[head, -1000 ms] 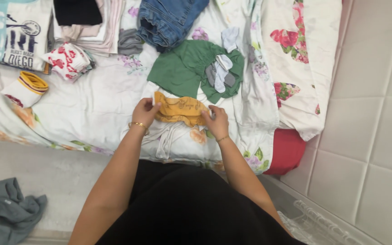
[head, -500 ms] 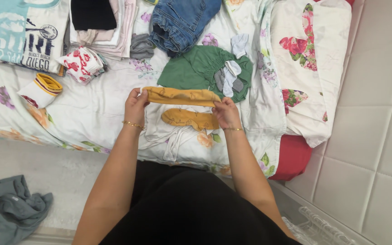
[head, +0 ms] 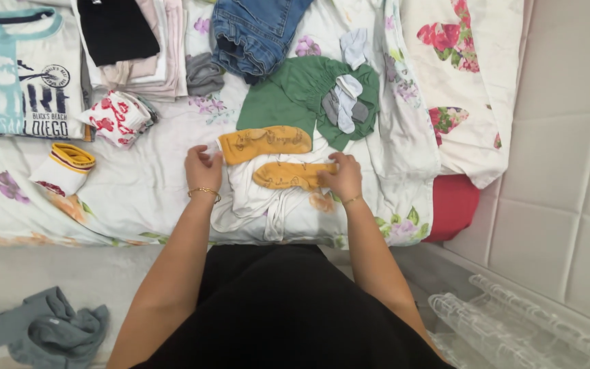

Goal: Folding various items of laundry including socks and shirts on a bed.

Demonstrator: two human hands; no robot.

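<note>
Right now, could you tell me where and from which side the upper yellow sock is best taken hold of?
Probably at its right end. The upper yellow sock lies flat and lengthwise across the bed, its left end by the left hand and its right end bare. The right hand rests on the lower sock, so a pinch from above on the far edge would stay clear of both.

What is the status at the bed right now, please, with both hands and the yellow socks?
Left hand open, fingertips at upper yellow sock. Right hand flat on lower yellow sock. Both socks lie apart on white garment. Green garment just beyond; nothing blocking.
</note>
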